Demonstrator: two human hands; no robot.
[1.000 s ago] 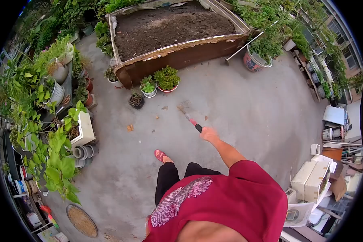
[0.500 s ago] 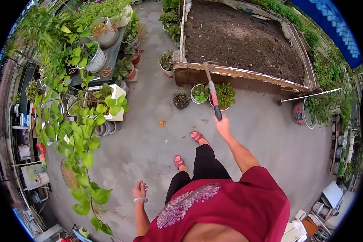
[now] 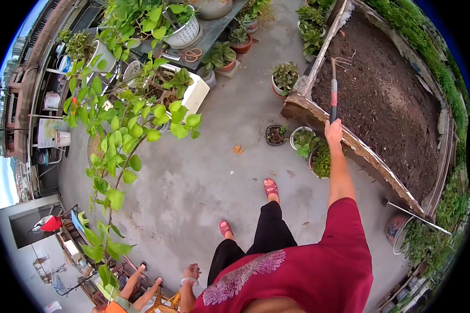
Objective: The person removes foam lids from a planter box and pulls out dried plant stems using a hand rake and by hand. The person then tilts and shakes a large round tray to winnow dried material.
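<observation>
1. Head cam (only 1 view here): the right hand is gripping the hand fork by its dark handle end, fingers wrapped closed round it.
2. Big change: 1 second ago the fork was showing over bare floor, and now it's showing against the soil, just inside the near corner of the raised bed. So I'd say the soil is now in reach of the tines. Can't tell if they're actually touching dirt.
3. The left hand is hanging low by the body, and it wasn't in view 1 second ago. Its fingers are looking loosely curled, but it's too small to tell if it's holding anything.
4. 3 potted plants are sitting on the floor near the bed's front wall, with the right forearm passing just beside them in view.
5. Another person is showing at bottom left, near the left hand.
</observation>
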